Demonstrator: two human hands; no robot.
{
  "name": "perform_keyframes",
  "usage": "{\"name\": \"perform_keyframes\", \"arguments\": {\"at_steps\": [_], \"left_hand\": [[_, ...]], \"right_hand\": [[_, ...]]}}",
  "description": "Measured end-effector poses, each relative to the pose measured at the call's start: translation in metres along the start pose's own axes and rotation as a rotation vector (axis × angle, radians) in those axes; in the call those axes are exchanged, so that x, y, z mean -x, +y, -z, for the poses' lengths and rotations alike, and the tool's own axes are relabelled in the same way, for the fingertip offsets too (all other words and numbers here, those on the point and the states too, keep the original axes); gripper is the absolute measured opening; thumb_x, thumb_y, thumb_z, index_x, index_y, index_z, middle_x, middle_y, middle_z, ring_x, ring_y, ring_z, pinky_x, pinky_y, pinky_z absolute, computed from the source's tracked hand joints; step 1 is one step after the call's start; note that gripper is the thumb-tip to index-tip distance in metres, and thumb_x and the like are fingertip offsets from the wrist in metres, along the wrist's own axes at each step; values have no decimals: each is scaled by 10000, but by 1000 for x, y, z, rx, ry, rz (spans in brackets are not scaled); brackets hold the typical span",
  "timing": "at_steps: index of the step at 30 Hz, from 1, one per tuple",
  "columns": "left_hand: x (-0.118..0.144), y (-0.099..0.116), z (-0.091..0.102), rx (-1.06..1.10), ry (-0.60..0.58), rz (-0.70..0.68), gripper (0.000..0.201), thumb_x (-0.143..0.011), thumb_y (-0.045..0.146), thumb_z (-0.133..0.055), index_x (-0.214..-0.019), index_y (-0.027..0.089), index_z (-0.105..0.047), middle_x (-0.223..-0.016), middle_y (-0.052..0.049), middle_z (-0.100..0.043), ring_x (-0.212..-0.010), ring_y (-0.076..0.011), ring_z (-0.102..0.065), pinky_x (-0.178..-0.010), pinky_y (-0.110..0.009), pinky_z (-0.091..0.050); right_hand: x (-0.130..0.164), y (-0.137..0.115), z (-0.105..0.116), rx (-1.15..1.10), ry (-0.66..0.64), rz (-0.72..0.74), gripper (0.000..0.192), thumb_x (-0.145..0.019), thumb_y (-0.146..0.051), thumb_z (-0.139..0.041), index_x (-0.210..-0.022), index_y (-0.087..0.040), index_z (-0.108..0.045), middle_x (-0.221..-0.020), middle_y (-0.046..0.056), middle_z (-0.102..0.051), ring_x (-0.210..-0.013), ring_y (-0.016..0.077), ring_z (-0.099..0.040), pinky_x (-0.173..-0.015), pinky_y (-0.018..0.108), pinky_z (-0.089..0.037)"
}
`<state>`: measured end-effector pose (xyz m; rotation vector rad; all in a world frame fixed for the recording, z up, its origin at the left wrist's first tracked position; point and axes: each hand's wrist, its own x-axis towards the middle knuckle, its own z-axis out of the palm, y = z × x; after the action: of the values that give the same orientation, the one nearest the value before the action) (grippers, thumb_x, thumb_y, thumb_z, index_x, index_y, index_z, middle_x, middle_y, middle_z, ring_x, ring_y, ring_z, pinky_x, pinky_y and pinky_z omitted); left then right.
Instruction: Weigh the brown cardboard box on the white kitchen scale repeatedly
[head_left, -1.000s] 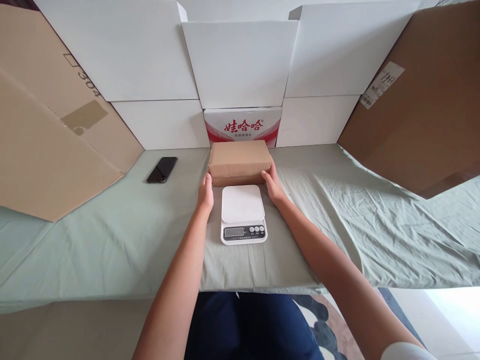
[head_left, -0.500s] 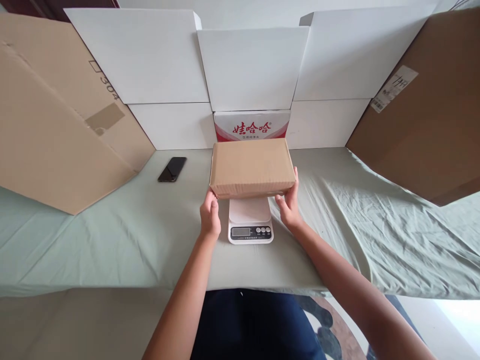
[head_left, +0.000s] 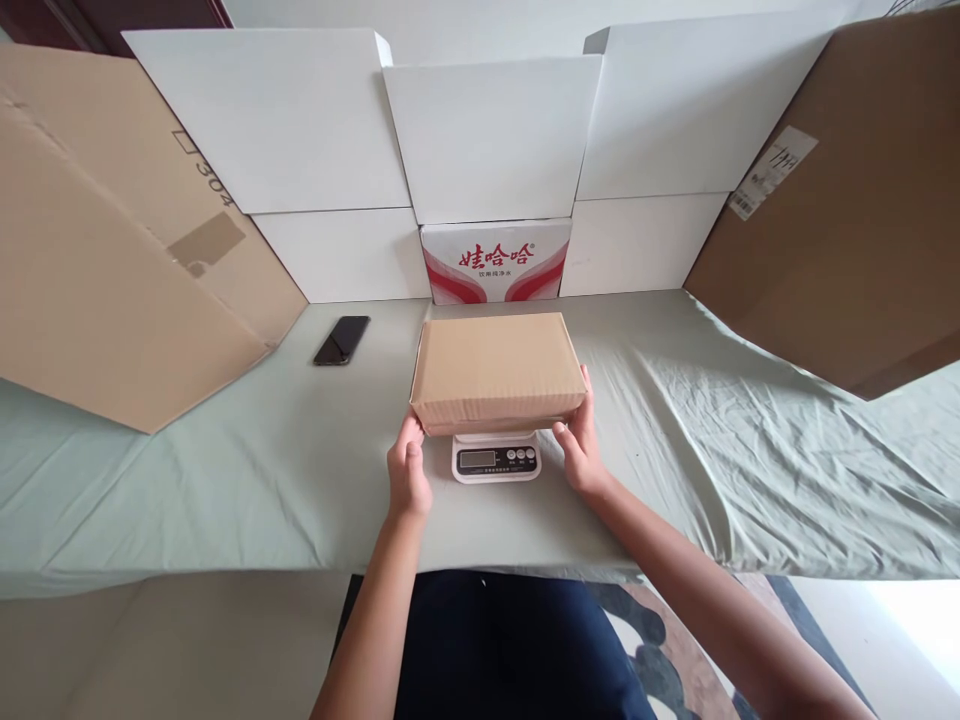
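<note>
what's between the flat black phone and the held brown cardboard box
In the head view, only bare pale green cloth shows between the black phone and the held cardboard box.

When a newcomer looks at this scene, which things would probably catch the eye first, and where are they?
Probably the rectangular brown cardboard box in the centre, held near its front corners by the left hand and right hand, hiding much of the white plastic scale. Next, perhaps, the white cardboard carton with red lettering, standing behind it at the back of the pale green cloth. The flat black phone stands out, lying to the left.
</note>
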<state>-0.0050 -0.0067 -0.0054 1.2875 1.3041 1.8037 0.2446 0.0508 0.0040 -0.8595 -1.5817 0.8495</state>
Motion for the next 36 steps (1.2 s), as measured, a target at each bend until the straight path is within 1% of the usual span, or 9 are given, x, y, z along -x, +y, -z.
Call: {"name": "perform_keyframes", "arguments": {"at_steps": [3,8,13,17,19,22,26,30,36], "left_hand": [[-1,1,-1,-5,-4,19,835,-909,786,-420,-1480,196,-571,-1447,-164,-652,-1432,-356,-543,-1181,-478,-449],[-1,1,1,-26,23,34,836,-898,797,-428,-1462,203,-592,-1438,-163,-659,-1420,-358,-557,-1174,-476,-457],[0,-1,2,-22,31,30,820,-904,790,-433,-1456,208,-601,-1444,-154,-657,-1405,-352,-573,-1167,-469,-467],[0,0,1,-27,21,24,834,-907,787,-430,-1477,197,-581,-1461,-158,-645,-1435,-352,-543,-1182,-464,-454],[0,2,1,-19,51,-8,811,-922,756,-441,-1499,200,-558,-1531,-150,-587,-1484,-344,-486,-1214,-453,-419],[-3,5,1,18,182,-79,727,-961,675,-432,-1523,224,-530,-1630,-120,-477,-1538,-310,-408,-1253,-427,-367],[-6,6,2,39,306,-75,660,-991,618,-376,-1511,246,-541,-1644,-108,-458,-1543,-288,-403,-1251,-429,-369],[-8,5,3,79,301,-40,664,-986,644,-378,-1488,253,-570,-1637,-110,-466,-1540,-291,-407,-1254,-436,-362],[-12,3,3,112,295,19,734,-928,705,-456,-1463,223,-597,-1628,-136,-472,-1517,-299,-445,-1222,-419,-402]], "right_hand": [[-3,0,-1,-19,11,4,832,-983,-612,-472,-1661,-377,-52,-1763,10,-120,-1639,330,-165,-1328,583,-245],[-4,0,-2,-11,17,12,834,-974,-638,-477,-1662,-381,-80,-1760,-1,-156,-1651,319,-120,-1339,561,-231],[-4,-1,-2,-11,17,-1,821,-974,-638,-472,-1660,-383,-99,-1753,10,-170,-1615,328,-239,-1323,557,-274],[-3,0,-2,-35,27,-5,784,-982,-611,-469,-1652,-400,-123,-1745,12,-202,-1606,328,-267,-1314,579,-273],[-4,0,0,-48,60,-18,765,-985,-606,-453,-1645,-424,-112,-1731,15,-239,-1602,331,-283,-1302,610,-277],[-7,-1,5,-42,177,-58,726,-986,-617,-397,-1631,-451,-107,-1699,29,-290,-1604,334,-283,-1283,659,-266],[-14,-1,10,-95,274,-108,710,-970,-628,-396,-1613,-446,-159,-1667,53,-327,-1602,335,-289,-1271,677,-260],[-17,1,10,-139,266,-141,686,-960,-621,-428,-1592,-444,-227,-1654,54,-346,-1583,329,-328,-1264,655,-292],[-19,3,7,-230,279,-189,667,-932,-637,-491,-1551,-445,-336,-1626,37,-405,-1543,352,-385,-1256,667,-278]]}}
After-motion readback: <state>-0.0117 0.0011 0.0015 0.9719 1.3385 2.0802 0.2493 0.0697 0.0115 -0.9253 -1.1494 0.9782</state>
